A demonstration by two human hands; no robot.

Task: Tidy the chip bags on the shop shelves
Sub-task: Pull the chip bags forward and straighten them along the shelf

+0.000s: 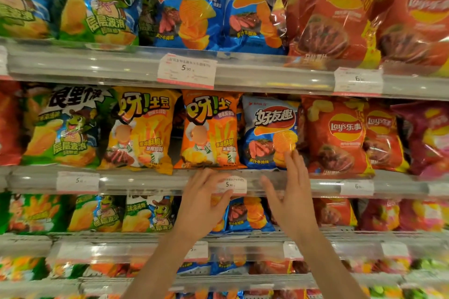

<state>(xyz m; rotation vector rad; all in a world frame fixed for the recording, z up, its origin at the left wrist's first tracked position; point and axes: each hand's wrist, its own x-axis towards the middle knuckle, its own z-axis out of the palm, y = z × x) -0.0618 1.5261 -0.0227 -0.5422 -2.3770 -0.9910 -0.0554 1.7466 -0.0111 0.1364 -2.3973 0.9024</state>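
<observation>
Chip bags stand in rows on several shop shelves. On the middle shelf a blue chip bag stands upright between an orange bag and a red Lay's bag. My right hand is raised in front of the shelf rail, fingers apart, its fingertips touching the blue bag's lower right corner. My left hand is spread open over the shelf rail below the orange bag, its thumb resting by a price tag. Neither hand holds a bag.
A yellow bag and a green bag stand left of the orange one. The upper shelf holds green, blue and red bags. Lower shelves hold more bags behind clear rails with price tags. A magenta bag stands at far right.
</observation>
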